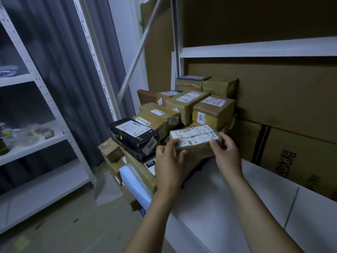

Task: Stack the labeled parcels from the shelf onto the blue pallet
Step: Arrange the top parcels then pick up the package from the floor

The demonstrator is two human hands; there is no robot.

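Both hands clasp a brown labeled parcel [196, 140], the left hand [168, 159] on its near-left corner, the right hand [227, 149] on its right end. It sits low in the parcel stack [184, 110]; a blue pallet edge [196, 170] shows beneath. At ten o'clock, a black parcel [134, 136] overhangs: a nudge may topple it.

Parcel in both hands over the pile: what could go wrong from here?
1. The held parcel is gripped only at its ends by the left hand and right hand; it could slip.
2. The black parcel sits tilted at the stack's edge; a bump might tip it off.
3. The small box perches on the leaning parcels below and could slide.
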